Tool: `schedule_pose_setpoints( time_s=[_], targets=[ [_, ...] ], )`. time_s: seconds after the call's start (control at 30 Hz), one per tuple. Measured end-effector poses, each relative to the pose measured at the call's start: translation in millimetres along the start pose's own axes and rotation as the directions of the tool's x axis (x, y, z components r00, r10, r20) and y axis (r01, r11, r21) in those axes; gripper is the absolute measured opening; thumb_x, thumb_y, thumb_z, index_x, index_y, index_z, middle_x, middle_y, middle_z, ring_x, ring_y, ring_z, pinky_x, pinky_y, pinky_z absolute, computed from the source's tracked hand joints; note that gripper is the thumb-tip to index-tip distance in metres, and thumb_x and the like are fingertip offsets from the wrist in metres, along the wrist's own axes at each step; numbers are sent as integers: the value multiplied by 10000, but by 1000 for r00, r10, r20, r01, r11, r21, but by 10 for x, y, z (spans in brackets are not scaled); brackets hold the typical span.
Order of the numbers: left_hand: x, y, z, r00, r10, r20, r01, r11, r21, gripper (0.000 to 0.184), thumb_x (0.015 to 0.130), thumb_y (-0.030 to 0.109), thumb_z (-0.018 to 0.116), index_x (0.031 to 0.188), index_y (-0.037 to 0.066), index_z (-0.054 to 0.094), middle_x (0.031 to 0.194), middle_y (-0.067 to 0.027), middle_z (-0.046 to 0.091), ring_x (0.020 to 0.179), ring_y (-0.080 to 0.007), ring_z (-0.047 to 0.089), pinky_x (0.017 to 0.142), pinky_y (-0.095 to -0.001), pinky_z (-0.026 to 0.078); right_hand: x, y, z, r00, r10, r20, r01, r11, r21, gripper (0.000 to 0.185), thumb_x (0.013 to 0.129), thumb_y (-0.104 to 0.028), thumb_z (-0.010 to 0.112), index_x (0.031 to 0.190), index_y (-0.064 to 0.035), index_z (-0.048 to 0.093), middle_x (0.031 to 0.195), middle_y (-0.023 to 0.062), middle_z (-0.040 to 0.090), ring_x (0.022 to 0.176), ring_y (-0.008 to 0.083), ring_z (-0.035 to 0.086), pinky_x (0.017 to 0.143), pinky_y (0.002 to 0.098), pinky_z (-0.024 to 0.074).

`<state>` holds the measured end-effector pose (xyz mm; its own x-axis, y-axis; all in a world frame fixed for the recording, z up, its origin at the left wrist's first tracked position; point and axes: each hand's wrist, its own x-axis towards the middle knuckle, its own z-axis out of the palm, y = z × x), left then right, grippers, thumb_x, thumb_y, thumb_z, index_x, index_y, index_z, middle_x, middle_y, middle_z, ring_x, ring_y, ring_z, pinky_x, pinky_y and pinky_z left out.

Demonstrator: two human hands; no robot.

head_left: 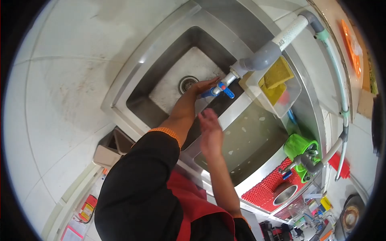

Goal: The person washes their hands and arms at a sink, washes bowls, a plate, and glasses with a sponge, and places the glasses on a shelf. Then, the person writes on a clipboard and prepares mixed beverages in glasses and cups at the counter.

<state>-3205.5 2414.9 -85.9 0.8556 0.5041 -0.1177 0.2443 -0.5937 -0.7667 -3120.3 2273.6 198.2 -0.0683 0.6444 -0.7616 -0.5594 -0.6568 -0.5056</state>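
My left hand (206, 85) reaches into the empty-looking steel sink basin (169, 96), just under the tap (225, 86) with its blue lever. Its fingers are stretched out, partly hidden behind the tap, and I see nothing held. Over the divider between the two basins hovers my right hand (211, 134), a little blurred, fingers loosely apart and holding nothing visible. Beside it, the second basin (251, 138) contains murky water with floating bits. A round drain (187, 84) lies near my left wrist. Whether water runs from the tap is unclear.
A clear plastic tub (291, 94) with yellow sponges stands behind the tap. Further right are a green container (299, 144) with utensils, a second tap (295, 164), a red mat (261, 186) and a metal bowl (284, 194). Grey pipes (297, 32) cross above the sink.
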Motion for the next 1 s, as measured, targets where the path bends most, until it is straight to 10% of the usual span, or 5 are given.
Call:
schedule_pose_setpoints(
  time_s=[0.33, 0.4, 0.63, 0.83, 1.0],
  targets=[
    [95, 95, -105, 808, -336, -485, -294, 484, -825, 631, 820, 313, 490, 1370, 62, 306, 1425, -141, 311, 1358, -273, 261, 1129, -557, 166, 1175, 299, -201, 798, -21, 602, 589, -186, -786, 657, 799, -60, 580, 1406, -94, 332, 1447, 173, 340, 1319, 360, 338, 1053, 381, 338],
    [-40, 48, -302, 933, 63, -355, 127, 866, 485, 434, 973, 223, 400, 1343, -2, 369, 1282, -154, 481, 1208, -177, 475, 1062, -332, 376, 1172, 405, -120, 960, -1, 280, 253, -426, -869, 699, 784, -138, 618, 1411, -108, 311, 1410, 191, 378, 1323, 373, 327, 1055, 406, 331],
    [58, 524, 158, 809, -278, -518, -94, 808, -581, 587, 834, 234, 475, 1371, 40, 340, 1427, -153, 324, 1312, -255, 344, 1077, -552, 297, 1157, 332, -103, 978, 180, 109, 204, -695, -689, 505, 852, -240, 514, 1311, -54, 412, 1140, 211, 595, 1112, 386, 552, 923, 432, 455],
    [-458, 22, 8, 961, 175, -212, -275, 613, -740, 539, 758, 398, 542, 1203, 95, 550, 1226, -116, 515, 1209, -302, 417, 1147, -509, 113, 1518, 908, -91, 922, -238, -306, 77, 886, -456, 379, 888, -245, 440, 1211, -58, 508, 1052, 167, 625, 967, 321, 607, 874, 436, 463],
    [-850, -53, 98, 932, 315, -180, -351, 658, -667, 320, 784, 311, 526, 1006, 107, 634, 1077, -102, 590, 1162, -294, 449, 1124, -520, 170, 2021, 1377, -82, 966, -143, -214, 208, 924, 322, 388, 934, -330, 365, 1147, -101, 597, 1157, 155, 586, 1050, 291, 555, 953, 447, 394]
  ],
)
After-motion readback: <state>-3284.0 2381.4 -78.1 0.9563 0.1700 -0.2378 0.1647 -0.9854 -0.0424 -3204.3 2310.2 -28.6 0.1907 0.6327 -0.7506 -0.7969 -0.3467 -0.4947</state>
